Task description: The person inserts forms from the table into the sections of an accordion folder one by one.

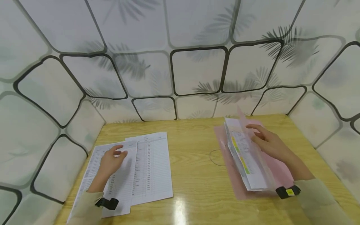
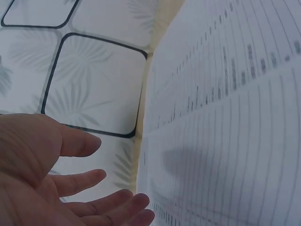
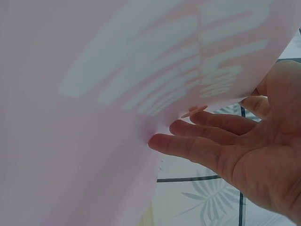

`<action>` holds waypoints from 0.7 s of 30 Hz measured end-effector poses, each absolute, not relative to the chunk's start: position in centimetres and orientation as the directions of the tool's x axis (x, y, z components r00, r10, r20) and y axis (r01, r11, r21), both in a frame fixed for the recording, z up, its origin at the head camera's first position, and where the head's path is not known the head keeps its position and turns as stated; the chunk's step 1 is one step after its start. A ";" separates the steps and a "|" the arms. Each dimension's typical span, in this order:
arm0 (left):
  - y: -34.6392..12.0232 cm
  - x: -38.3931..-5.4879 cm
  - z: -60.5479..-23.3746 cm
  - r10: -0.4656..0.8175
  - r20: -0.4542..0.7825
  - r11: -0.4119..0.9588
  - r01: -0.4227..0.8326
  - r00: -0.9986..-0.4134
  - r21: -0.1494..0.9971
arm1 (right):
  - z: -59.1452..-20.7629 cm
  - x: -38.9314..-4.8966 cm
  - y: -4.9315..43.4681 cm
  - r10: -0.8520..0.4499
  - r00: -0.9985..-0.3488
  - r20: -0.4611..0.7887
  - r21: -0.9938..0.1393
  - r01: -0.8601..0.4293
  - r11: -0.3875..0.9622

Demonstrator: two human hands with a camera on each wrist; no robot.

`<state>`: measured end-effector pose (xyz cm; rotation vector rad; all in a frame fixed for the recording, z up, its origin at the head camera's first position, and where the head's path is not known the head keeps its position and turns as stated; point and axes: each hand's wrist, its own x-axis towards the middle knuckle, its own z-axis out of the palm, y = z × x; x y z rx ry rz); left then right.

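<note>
My left hand (image 1: 111,161) hovers over the left of two printed sheets, its fingers loosely bent and holding nothing. That left sheet (image 1: 121,181) overlaps the right sheet (image 1: 153,168); both carry ruled tables. In the left wrist view the left hand (image 2: 70,183) has its fingers spread beside the paper (image 2: 211,141). My right hand (image 1: 271,143) is at the raised translucent flap of a pink document folder (image 1: 227,178). In the right wrist view its extended fingertips touch the flap (image 3: 94,155), near a small snap button (image 3: 194,111). A stack of papers (image 1: 257,181) lies within the folder.
The wood-grain table (image 1: 194,181) runs back to a patterned wall (image 1: 199,72) with side walls left and right. A thin dark loop (image 1: 213,160) lies by the folder's left edge. Yellow and green marks show on the stack's top sheet.
</note>
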<state>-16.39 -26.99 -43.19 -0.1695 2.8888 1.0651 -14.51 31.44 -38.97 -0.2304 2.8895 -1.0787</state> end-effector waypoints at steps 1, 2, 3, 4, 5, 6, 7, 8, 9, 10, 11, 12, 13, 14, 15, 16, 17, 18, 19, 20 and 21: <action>-27.6 -16.2 -43.4 -0.095 -0.094 0.764 -0.133 -0.991 0.632 | -38.9 -14.5 31.5 -0.155 -0.988 0.005 -0.654 -0.121 0.747; -28.1 -16.1 -43.5 -0.107 -0.092 0.770 -0.141 -0.990 0.622 | -38.9 -14.5 31.5 -0.156 -0.988 0.004 -0.654 -0.121 0.747; -28.7 -15.9 -43.7 -0.115 -0.089 0.776 -0.146 -0.989 0.614 | -38.9 -14.5 31.5 -0.157 -0.988 0.004 -0.655 -0.121 0.746; -29.1 -15.7 -43.8 -0.128 -0.091 0.779 -0.157 -0.988 0.608 | -38.9 -14.5 31.5 -0.158 -0.988 0.005 -0.656 -0.122 0.745; -29.6 -15.6 -43.9 -0.139 -0.093 0.784 -0.167 -0.986 0.598 | -38.9 -14.5 31.5 -0.158 -0.987 0.006 -0.654 -0.123 0.746; -30.0 -15.4 -44.1 -0.149 -0.091 0.792 -0.174 -0.985 0.586 | -38.9 -14.5 31.5 -0.158 -0.987 0.006 -0.655 -0.124 0.746; -30.4 -15.3 -44.2 -0.158 -0.086 0.797 -0.179 -0.984 0.576 | -38.9 -14.4 31.5 -0.160 -0.987 0.009 -0.653 -0.127 0.746; -30.8 -15.2 -44.3 -0.170 -0.081 0.800 -0.186 -0.982 0.571 | -38.9 -14.4 31.5 -0.160 -0.987 0.009 -0.655 -0.127 0.745; -31.2 -15.1 -44.5 -0.182 -0.077 0.802 -0.193 -0.980 0.565 | -38.9 -14.4 31.5 -0.161 -0.987 0.009 -0.657 -0.127 0.743; -31.6 -15.0 -44.6 -0.198 -0.066 0.807 -0.201 -0.978 0.555 | -38.9 -14.3 31.5 -0.162 -0.987 0.011 -0.656 -0.129 0.743; -31.9 -14.9 -44.8 -0.213 -0.055 0.812 -0.209 -0.975 0.545 | -39.0 -14.3 31.5 -0.164 -0.986 0.014 -0.658 -0.133 0.742; -32.3 -14.8 -44.9 -0.230 -0.045 0.814 -0.218 -0.972 0.538 | -39.0 -14.3 31.5 -0.168 -0.986 0.016 -0.659 -0.137 0.739; -32.6 -14.7 -45.1 -0.245 -0.039 0.817 -0.228 -0.969 0.530 | -38.9 -14.3 31.5 -0.170 -0.985 0.019 -0.661 -0.140 0.737; -32.8 -14.6 -45.2 -0.265 -0.036 0.818 -0.244 -0.964 0.521 | -38.9 -14.3 31.5 -0.172 -0.985 0.020 -0.665 -0.142 0.734; -33.1 -14.5 -45.3 -0.283 -0.034 0.819 -0.260 -0.958 0.511 | -38.9 -14.3 31.5 -0.176 -0.984 0.024 -0.665 -0.147 0.732; -33.3 -14.3 -45.5 -0.301 -0.031 0.821 -0.276 -0.953 0.501 | -38.9 -14.3 31.5 -0.176 -0.984 0.028 -0.664 -0.150 0.732; -33.5 -14.2 -45.5 -0.319 -0.035 0.816 -0.293 -0.947 0.499 | -38.8 -14.3 31.5 -0.178 -0.984 0.030 -0.663 -0.153 0.733; -33.6 -14.1 -45.6 -0.340 -0.036 0.811 -0.313 -0.940 0.495 | -38.8 -14.3 31.5 -0.176 -0.984 0.029 -0.662 -0.151 0.734; -33.7 -14.0 -45.7 -0.359 -0.036 0.808 -0.330 -0.933 0.488 | -38.8 -14.3 31.5 -0.175 -0.984 0.027 -0.661 -0.149 0.735; -33.8 -13.9 -45.7 -0.379 -0.039 0.806 -0.351 -0.925 0.477 | -38.8 -14.4 31.6 -0.175 -0.984 0.028 -0.658 -0.150 0.738; -33.9 -13.8 -45.7 -0.395 -0.037 0.806 -0.365 -0.918 0.466 | -38.8 -14.4 31.6 -0.173 -0.985 0.026 -0.656 -0.147 0.740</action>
